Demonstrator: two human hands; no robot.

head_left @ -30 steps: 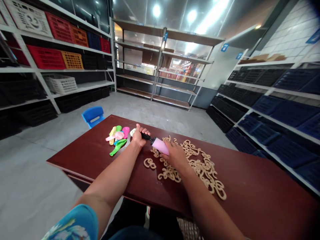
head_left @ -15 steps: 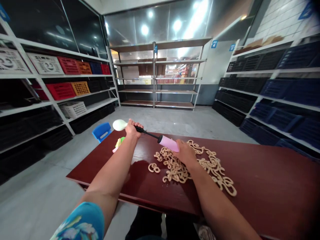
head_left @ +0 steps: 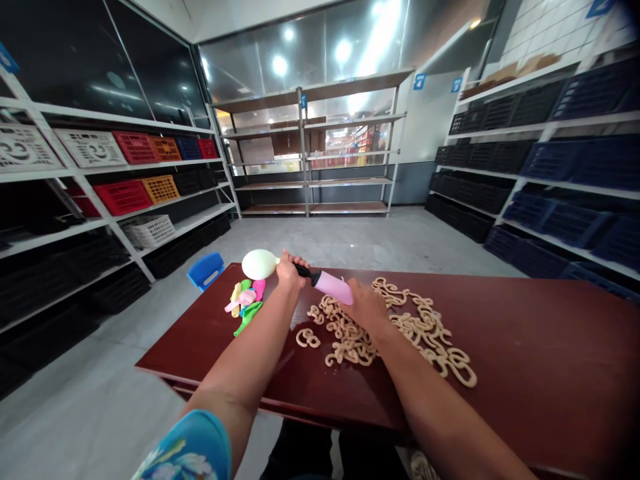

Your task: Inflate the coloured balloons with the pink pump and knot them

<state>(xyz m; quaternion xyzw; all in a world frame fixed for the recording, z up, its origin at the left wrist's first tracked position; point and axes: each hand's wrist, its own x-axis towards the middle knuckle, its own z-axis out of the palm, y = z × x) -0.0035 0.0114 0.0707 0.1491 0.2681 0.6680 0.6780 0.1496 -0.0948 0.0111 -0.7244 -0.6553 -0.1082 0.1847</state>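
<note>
A pale green, partly inflated balloon (head_left: 260, 265) sits on the end of a hand pump (head_left: 334, 287) with a pink barrel and black parts. My left hand (head_left: 293, 270) is closed round the balloon's neck and the pump's black end. The pink barrel's other end is in the grip of my right hand (head_left: 366, 305), above a pile of beige curled pieces (head_left: 350, 337) on the dark red table (head_left: 525, 347). Flat balloons (head_left: 246, 300) in green, pink and yellow lie left of my left forearm.
A blue chair (head_left: 205, 270) stands beyond the table's left corner. Shelves with coloured crates (head_left: 125, 193) run along the left, and shelves with dark crates (head_left: 565, 220) along the right. A metal rack (head_left: 305, 153) stands at the back.
My left hand has moved right, towards my right hand, and the pump is pushed shorter. The pale green balloon is larger. More of the flat balloons now shows.
</note>
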